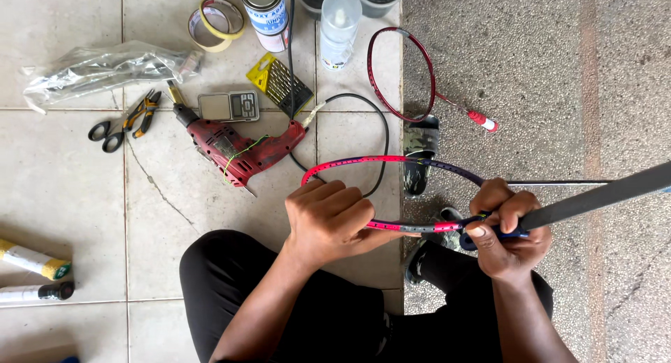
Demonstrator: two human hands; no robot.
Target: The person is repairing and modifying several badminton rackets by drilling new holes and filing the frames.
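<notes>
An unstrung racket frame, pink fading to purple, lies across my lap above the floor. My left hand grips its lower left rim, fingers curled over it. My right hand is closed around a long dark flat file by its blue end, pressing it against the frame's lower right rim. The file's blade runs off to the right edge of the view. My knees in black trousers fill the bottom of the picture.
On the tiles lie a red power drill with black cord, a small digital scale, scissors, pliers, tape rolls, a tin, a clear bottle, a plastic bag. A second red racket frame rests by the concrete.
</notes>
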